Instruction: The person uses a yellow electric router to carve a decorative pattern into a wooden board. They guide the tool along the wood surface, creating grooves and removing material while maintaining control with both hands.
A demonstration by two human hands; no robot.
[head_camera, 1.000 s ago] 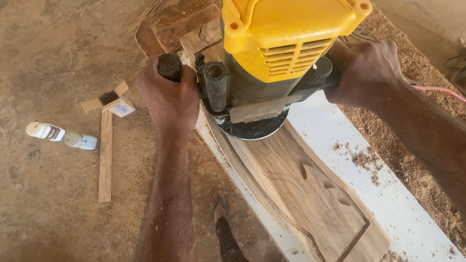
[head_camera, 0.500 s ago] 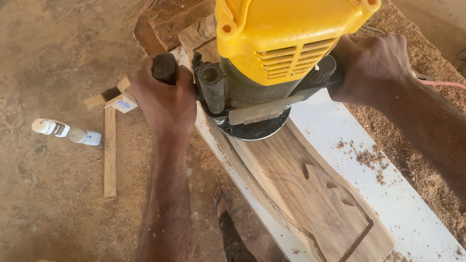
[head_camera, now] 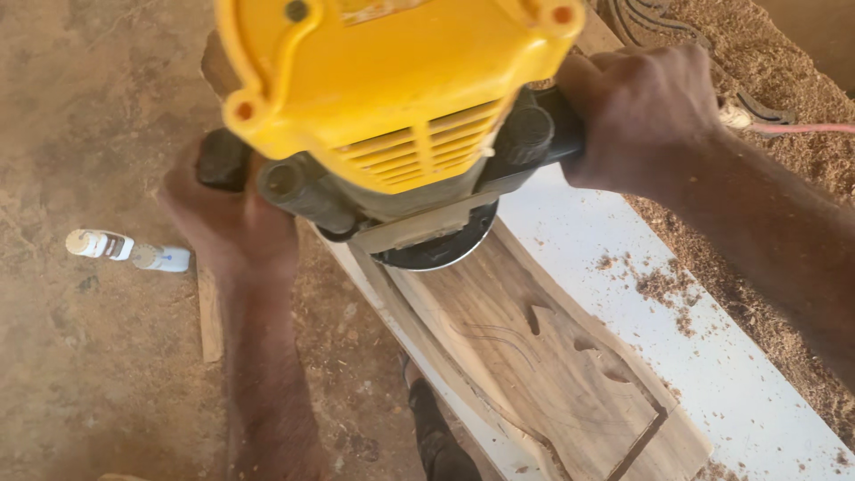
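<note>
A yellow-topped router [head_camera: 392, 98] with a black body stands on a brown wooden board [head_camera: 534, 365]. My left hand [head_camera: 236, 223] grips its left black handle. My right hand [head_camera: 641, 111] grips the right handle. The router's round base [head_camera: 436, 249] rests on the board's far end. Curved grooves and a straight slot are cut into the board's near part. The board lies on a white panel [head_camera: 712, 356].
A small white bottle [head_camera: 129, 251] lies on the dirt floor at the left. A thin wood strip [head_camera: 209, 316] lies beside my left arm. Sawdust [head_camera: 802, 116] covers the ground at the right, where a red cord [head_camera: 802, 129] runs off. A shoe [head_camera: 436, 436] shows below the panel.
The router fills more of the view now and sits nearer the camera. Both hands keep their hold on the handles. The bottle and strip appear lower and more to the left.
</note>
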